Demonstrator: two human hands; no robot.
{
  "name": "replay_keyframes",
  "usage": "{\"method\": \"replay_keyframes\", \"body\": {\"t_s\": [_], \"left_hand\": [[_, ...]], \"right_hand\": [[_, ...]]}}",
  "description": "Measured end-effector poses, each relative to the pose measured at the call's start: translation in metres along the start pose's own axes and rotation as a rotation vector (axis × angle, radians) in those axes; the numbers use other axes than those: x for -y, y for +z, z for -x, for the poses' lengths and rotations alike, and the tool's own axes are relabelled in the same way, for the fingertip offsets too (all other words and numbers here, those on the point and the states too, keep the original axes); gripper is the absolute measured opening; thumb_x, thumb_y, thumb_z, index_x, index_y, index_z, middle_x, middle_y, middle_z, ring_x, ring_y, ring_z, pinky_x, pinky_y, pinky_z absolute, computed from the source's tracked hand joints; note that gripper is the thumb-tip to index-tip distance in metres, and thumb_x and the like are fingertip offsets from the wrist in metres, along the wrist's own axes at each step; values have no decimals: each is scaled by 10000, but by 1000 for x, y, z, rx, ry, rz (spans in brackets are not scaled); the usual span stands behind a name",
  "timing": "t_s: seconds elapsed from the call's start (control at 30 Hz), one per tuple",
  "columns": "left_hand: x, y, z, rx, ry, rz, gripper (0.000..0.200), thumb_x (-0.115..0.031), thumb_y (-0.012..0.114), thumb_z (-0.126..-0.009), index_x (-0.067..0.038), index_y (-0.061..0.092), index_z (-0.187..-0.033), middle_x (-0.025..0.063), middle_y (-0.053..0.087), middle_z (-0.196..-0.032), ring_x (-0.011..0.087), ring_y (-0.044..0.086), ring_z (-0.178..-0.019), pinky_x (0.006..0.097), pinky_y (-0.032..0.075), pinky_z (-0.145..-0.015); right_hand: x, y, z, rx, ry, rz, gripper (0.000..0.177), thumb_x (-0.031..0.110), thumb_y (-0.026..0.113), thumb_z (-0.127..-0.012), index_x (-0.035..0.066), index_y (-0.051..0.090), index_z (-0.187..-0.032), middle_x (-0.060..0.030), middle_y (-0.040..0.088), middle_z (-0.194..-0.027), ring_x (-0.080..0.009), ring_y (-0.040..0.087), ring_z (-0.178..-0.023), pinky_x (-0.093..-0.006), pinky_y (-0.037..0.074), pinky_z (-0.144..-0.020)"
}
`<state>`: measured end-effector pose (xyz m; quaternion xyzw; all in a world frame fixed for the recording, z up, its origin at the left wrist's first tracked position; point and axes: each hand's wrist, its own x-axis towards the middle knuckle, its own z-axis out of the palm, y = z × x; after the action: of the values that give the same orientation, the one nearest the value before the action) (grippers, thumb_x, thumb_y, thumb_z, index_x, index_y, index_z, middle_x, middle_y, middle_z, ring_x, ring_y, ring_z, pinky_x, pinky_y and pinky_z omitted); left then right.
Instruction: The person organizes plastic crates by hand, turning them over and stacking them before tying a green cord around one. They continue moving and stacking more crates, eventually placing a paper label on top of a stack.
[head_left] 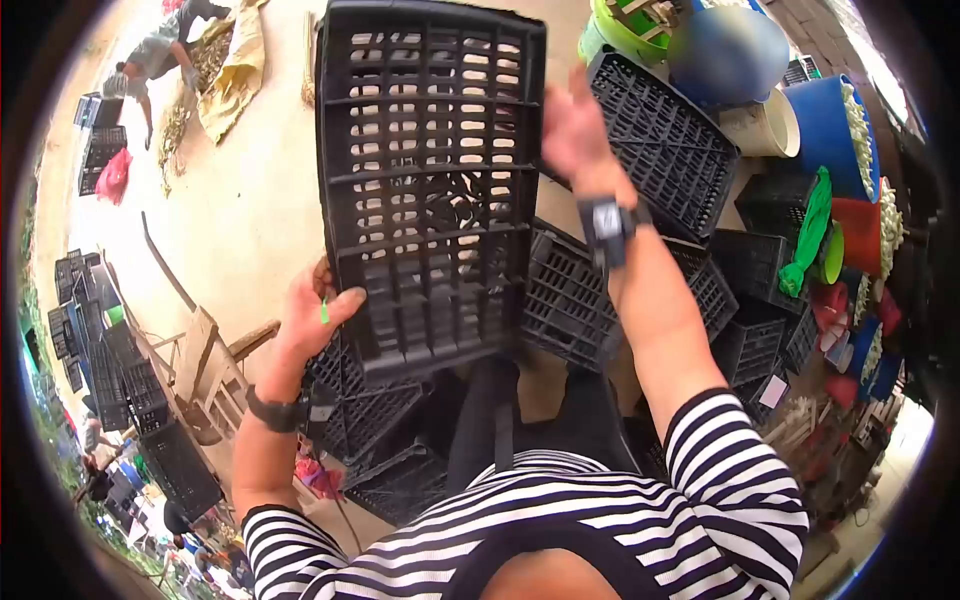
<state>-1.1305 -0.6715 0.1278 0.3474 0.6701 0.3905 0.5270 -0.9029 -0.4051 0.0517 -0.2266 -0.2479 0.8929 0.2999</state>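
A black slatted plastic crate (437,300) is raised in front of me, its openwork base facing me. My left hand (318,318) grips its lower left edge, the thumb on the near side and a small green strip (325,313) by the thumb. Beside the crate's upper right edge is my right hand (573,130), smeared by motion; whether its fingers hold the rim cannot be made out. Just right of that hand, another black crate (665,145) leans at a slant. More black crates (570,295) lie below the raised one, around my legs.
Blue tubs (822,135) and a red tub (857,235) with white contents line the right. Black crates (105,370) and a wooden frame (205,370) stand left. Far off, a person (150,58) bends near a tan sack (236,85) on the pale floor.
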Motion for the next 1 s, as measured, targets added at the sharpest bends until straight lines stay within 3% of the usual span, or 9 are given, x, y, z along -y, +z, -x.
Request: {"method": "replay_keyframes", "body": {"t_s": [0.17,0.23,0.3,0.33,0.43,0.57,0.67,0.77,1.0], "left_hand": [[94,-49,-38,-209,-96,-612,347,-77,619,-756,-36,553,-1094,124,619,-825,127,575,-695,219,432,-626],[158,-69,-57,-435,261,-794,348,-80,583,-800,-32,533,-1141,166,635,-871,248,619,-796,298,467,-683],[171,-60,-50,-543,-75,-603,308,-136,496,-867,-72,529,-1166,169,628,-958,325,600,-889,371,463,-752],[162,-48,-40,-529,-99,-551,289,-156,462,-888,-25,556,-1128,131,656,-914,207,613,-902,307,442,-812],[178,-12,-2,-360,-104,-263,263,-38,450,-843,-7,563,-1078,127,654,-836,200,625,-827,303,462,-776],[208,37,43,-244,-223,-201,243,-52,472,-848,-2,574,-1063,101,655,-806,179,624,-799,267,454,-762],[240,70,54,-199,-331,-136,252,-44,474,-842,7,568,-1070,97,652,-807,169,612,-786,256,449,-759],[248,102,45,-80,-372,-139,257,-34,477,-836,10,565,-1074,105,650,-806,164,612,-790,260,449,-754],[264,167,18,46,-294,-231,244,-123,500,-856,0,584,-1049,74,654,-809,139,582,-658,265,464,-635]], "right_hand": [[5,29,-71,-63,68,-39,638,532,356,-874,-48,556,-1048,-169,622,-958,-294,588,-855,-427,456,-798],[-46,18,-97,-87,-16,22,413,348,435,-864,-26,583,-959,-140,628,-872,-254,592,-789,-361,473,-749],[-111,8,-101,-161,24,-6,241,162,485,-780,-12,609,-893,-91,635,-835,-191,582,-814,-337,444,-808],[-136,11,-89,-162,172,25,192,138,502,-766,5,621,-834,-72,628,-816,-183,572,-773,-310,440,-763],[-298,-86,-88,-467,218,265,603,45,510,-736,-94,283,-1277,-84,590,-737,-161,542,-642,-325,434,-696],[-356,-147,-22,-373,428,440,587,15,540,-733,-91,327,-1269,-151,573,-1009,-237,546,-917,-320,416,-828],[-305,-100,37,-241,365,480,534,45,537,-783,-69,347,-1268,-225,446,-1246,-259,428,-1179,-314,365,-947],[-256,-95,126,-161,434,448,337,46,498,-828,-51,479,-1150,-160,596,-1037,-201,601,-912,-288,463,-811],[-152,-195,338,-1035,221,789,160,-3,432,-823,-27,573,-896,-104,614,-728,-160,595,-609,-274,505,-586]]}}
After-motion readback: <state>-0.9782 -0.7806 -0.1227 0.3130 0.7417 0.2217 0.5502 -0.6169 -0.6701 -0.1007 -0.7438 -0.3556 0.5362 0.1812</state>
